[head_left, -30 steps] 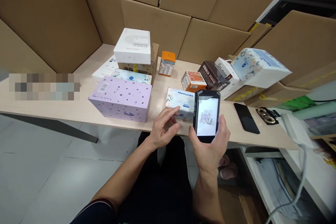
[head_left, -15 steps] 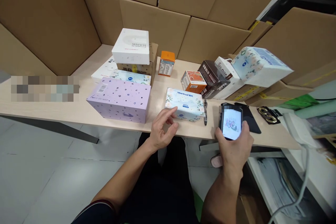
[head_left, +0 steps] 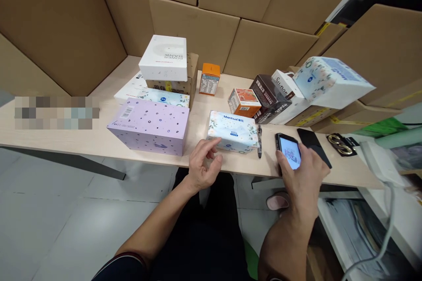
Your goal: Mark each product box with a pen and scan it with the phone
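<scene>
My right hand (head_left: 301,174) grips a black phone (head_left: 287,152) with a lit screen and lays it flat on the wooden table (head_left: 99,138), just left of a second dark phone (head_left: 314,145). My left hand (head_left: 203,164) rests at the table's front edge. Its fingers are loosely curled, and the fingertips touch the near left corner of a white tissue pack with blue print (head_left: 233,131). A black pen (head_left: 259,140) lies between the tissue pack and the phone.
A lilac dotted box (head_left: 150,125) sits to the left, with a white box (head_left: 164,58) stacked on a carton behind it. Small orange boxes (head_left: 210,79), a dark box (head_left: 269,96) and a tilted tissue box (head_left: 329,81) stand further back. Cardboard cartons wall the table in.
My right hand has lowered the phone from in front of me down and to the right onto the table. My left hand has stayed at the tissue pack.
</scene>
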{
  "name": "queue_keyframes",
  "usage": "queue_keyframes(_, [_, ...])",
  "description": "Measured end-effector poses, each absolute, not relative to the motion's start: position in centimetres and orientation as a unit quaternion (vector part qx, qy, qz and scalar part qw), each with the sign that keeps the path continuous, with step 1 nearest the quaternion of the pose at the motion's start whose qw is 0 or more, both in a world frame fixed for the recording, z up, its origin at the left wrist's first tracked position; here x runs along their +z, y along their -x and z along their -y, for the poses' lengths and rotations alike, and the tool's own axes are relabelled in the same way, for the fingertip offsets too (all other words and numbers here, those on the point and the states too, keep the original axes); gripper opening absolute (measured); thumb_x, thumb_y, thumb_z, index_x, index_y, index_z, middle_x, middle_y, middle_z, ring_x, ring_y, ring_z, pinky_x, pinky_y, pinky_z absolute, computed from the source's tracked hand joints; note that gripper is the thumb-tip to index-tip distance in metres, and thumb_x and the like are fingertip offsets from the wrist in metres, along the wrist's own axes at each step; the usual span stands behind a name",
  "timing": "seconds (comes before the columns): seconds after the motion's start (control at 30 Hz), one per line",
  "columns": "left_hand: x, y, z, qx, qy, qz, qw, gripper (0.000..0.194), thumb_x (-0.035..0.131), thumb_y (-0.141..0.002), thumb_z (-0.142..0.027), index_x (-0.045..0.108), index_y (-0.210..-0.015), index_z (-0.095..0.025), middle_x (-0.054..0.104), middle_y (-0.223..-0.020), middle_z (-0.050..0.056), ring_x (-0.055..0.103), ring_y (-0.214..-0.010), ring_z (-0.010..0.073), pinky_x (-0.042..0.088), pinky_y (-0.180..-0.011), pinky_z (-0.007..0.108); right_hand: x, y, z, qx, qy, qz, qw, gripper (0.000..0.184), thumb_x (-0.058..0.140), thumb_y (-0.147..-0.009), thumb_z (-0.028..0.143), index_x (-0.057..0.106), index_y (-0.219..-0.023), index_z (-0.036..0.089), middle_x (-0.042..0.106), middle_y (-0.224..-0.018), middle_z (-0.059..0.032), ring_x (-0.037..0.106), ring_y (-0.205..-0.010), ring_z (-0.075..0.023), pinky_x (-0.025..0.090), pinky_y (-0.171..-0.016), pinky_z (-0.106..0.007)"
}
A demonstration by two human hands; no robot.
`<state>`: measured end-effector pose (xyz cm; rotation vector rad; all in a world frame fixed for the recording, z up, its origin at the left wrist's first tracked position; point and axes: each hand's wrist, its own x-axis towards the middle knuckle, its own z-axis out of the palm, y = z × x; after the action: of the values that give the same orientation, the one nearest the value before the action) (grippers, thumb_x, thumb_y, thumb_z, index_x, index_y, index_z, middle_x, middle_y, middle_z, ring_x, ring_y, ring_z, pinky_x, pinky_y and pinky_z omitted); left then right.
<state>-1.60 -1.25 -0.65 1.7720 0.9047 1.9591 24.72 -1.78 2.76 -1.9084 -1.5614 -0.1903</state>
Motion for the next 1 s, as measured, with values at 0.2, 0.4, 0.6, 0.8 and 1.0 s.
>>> queue_keyframes(0.2, [-0.6, 1.5, 1.4, 0.697, -0.598, -0.360, 0.163, 0.037, 0.060, -0.092, -0.021, 0.062, -0.130, -0.022, 0.053, -0.090, 0.002, 0.049, -0.072, 0.0118, 0.045, -0.062, 0.024, 5.7, -21.3, -0.7, 0.118, 0.566, 0.745, 0.333, 0.086, 0.070, -0.082, 0.059, 0.032, -0.156, 0.036, 0.028, -0.164, -0.0122, 0.062, -0.116, -0.0297, 0.057, -0.090, -0.049])
queue_keyframes(0.4, [-0.6, 1.2, 1.1, 0.679, -0.567, -0.416, 0.210, 0.038, 0.061, -0.091, -0.020, 0.058, -0.129, -0.024, 0.048, -0.095, 0.001, 0.047, -0.070, 0.0099, 0.045, -0.065, 0.024, 5.5, -20.5, -4.0, 0.162, 0.499, 0.822, 0.221, 0.097, 0.073, -0.080, 0.059, 0.025, -0.159, 0.029, 0.025, -0.163, -0.0133, 0.028, -0.152, -0.0350, 0.036, -0.121, -0.055])
queue_keyframes(0.6, [-1.2, 1.0, 0.6, 0.662, -0.550, -0.434, 0.265, 0.043, 0.062, -0.091, -0.023, 0.052, -0.132, -0.027, 0.048, -0.097, 0.001, 0.049, -0.074, 0.0115, 0.047, -0.071, 0.027, 5.2, -20.9, -3.9, 0.229, 0.521, 0.791, 0.224, 0.100, 0.081, -0.070, 0.050, 0.034, -0.155, 0.027, 0.031, -0.147, -0.0150, 0.042, -0.139, -0.0351, 0.053, -0.105, -0.050])
queue_keyframes(0.8, [-1.2, 1.0, 0.8, 0.674, -0.563, -0.419, 0.231, 0.042, 0.062, -0.090, -0.023, 0.052, -0.131, -0.025, 0.050, -0.095, 0.001, 0.049, -0.073, 0.0112, 0.047, -0.067, 0.025, 4.3, -19.8, -3.6, 0.308, 0.505, 0.758, 0.275, 0.084, 0.077, -0.074, 0.041, 0.042, -0.149, 0.027, 0.046, -0.146, -0.0133, 0.061, -0.114, -0.0280, 0.060, -0.091, -0.047])
queue_keyframes(1.0, [-1.3, 0.9, 0.9, 0.680, -0.575, -0.410, 0.197, 0.041, 0.059, -0.091, -0.020, 0.052, -0.130, -0.024, 0.050, -0.090, 0.000, 0.048, -0.070, 0.0104, 0.045, -0.065, 0.025, 6.5, -19.3, -4.0, 0.231, 0.526, 0.704, 0.417, 0.083, 0.074, -0.076, 0.049, 0.041, -0.148, 0.024, 0.051, -0.143, -0.0154, 0.067, -0.103, -0.0267, 0.061, -0.080, -0.044])
